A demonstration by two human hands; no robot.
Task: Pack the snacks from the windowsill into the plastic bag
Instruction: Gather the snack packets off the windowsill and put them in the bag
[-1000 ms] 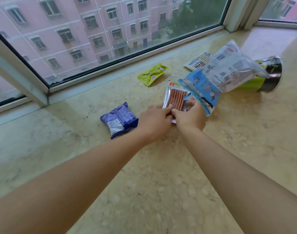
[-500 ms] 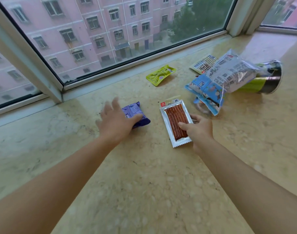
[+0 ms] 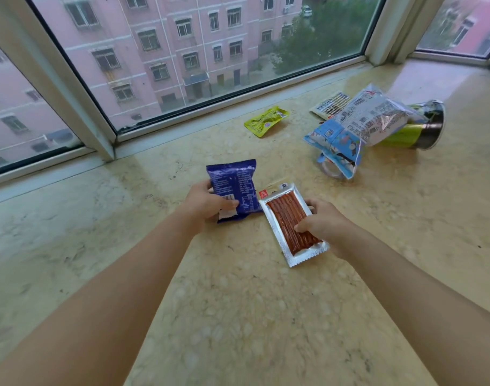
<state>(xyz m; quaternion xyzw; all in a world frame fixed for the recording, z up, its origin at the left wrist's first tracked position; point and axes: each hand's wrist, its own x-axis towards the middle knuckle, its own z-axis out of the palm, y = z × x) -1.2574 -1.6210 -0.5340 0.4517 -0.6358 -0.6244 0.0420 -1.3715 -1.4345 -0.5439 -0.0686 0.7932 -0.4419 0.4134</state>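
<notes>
Windowsill [image 3: 238,316]: hands [image 3: 207,203] grip two snack packets [image 3: 234,188].

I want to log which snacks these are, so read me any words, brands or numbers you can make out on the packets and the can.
No text can be read.
Blue packet in the left hand: white print, too blurred.
Clear packet of red-brown sticks in the right hand: red logo, illegible.
Yellow packet: print too small.
Plastic bag: labels and codes, blurred.
Green can: nothing readable.
</notes>
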